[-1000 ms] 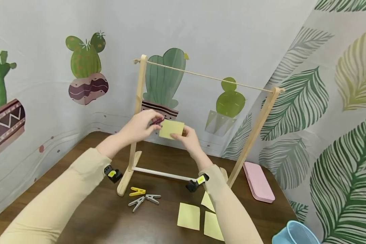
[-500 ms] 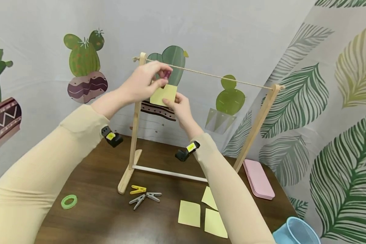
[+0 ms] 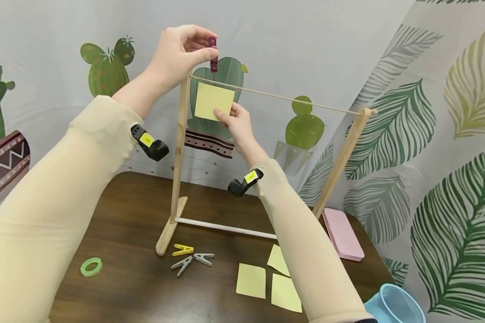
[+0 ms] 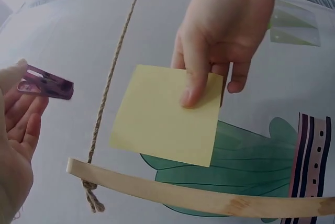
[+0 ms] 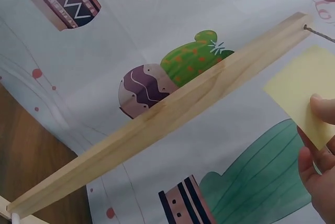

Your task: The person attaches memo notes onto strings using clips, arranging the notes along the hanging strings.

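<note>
Clip above cord, paper below

Left hand (image 3: 179, 54) now pinches the purple clip (image 3: 213, 64) above the cord (image 3: 275, 95), near its left end. Right hand (image 3: 239, 128) pinches the yellow paper (image 3: 212, 100) just below; paper unclipped, seemingly lined up for fastening. Half a second ago: both lower, clip close to the paper's top edge.

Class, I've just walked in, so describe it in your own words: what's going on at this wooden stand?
A person's left hand pinches a purple clip above the rope strung across a wooden stand. The right hand holds a yellow sheet just below the rope, near the left post. The clip touches neither rope nor sheet. On the table lie three similar sheets, a yellow clip and two grey clips.
</note>
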{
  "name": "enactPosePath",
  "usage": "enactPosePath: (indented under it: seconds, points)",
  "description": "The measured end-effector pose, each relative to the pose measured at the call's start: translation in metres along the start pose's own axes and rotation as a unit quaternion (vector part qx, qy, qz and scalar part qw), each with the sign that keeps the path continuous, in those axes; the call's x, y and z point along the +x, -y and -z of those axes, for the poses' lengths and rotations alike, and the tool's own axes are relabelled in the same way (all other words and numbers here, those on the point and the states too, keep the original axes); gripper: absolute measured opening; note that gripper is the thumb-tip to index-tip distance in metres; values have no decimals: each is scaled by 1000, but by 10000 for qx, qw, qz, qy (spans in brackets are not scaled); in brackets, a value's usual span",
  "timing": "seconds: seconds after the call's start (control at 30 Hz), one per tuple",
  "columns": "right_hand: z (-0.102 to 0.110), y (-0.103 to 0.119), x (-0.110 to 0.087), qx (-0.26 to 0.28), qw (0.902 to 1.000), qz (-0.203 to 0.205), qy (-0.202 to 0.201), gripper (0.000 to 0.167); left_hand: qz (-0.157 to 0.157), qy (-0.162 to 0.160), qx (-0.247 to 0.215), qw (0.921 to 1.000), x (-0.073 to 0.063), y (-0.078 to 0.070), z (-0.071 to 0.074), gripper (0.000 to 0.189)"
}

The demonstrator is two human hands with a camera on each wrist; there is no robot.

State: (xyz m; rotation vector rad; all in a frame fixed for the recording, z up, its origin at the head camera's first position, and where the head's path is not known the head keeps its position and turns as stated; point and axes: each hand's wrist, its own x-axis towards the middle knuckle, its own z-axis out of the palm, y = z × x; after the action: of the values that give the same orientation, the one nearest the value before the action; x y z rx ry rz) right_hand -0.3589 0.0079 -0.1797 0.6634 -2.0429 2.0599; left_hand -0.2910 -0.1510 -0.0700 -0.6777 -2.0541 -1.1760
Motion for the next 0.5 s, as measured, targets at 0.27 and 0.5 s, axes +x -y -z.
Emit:
enactPosePath:
  seconds: [0.27, 0.5]
  points:
    - [-6, 0, -2, 70, 10000, -17, 7, 28, 433, -443, 210, 9979, 0, 5, 6, 30]
    - [-9, 2, -4, 48, 10000, 6, -29, 28, 851, -830, -307, 9924, 0, 7, 6, 22]
